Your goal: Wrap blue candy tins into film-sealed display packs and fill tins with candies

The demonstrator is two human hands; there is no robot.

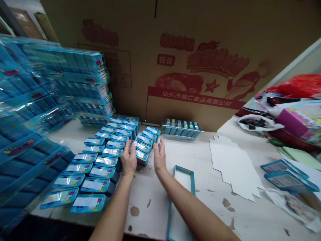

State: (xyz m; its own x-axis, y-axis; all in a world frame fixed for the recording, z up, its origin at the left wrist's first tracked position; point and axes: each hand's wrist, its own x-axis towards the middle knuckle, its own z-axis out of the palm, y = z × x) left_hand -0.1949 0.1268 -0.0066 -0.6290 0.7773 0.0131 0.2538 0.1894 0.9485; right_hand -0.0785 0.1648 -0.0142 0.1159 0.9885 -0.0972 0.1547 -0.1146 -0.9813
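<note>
Small blue tubs with shiny printed lids stand in two long rows [106,161] on the worn white table [147,214]. To the right of them is a short row of the same tubs [142,146]. My left hand [128,159] is at the left side of this short row, fingers stretched out, beside the long rows. My right hand [159,156] is at its right side, palm inward and fingers extended. Whether either palm presses on the tubs I cannot tell. Partly under my right forearm lies a shallow blue-edged box tray [184,171] with a white inside.
Stacked wrapped packs [82,75] rise at the left. A big brown carton [140,40] with red print stands behind, a wrapped row of tubs [181,129] before it. Flat white card [233,164], blue printed cartons [288,180] and a red bag [298,85] lie at right.
</note>
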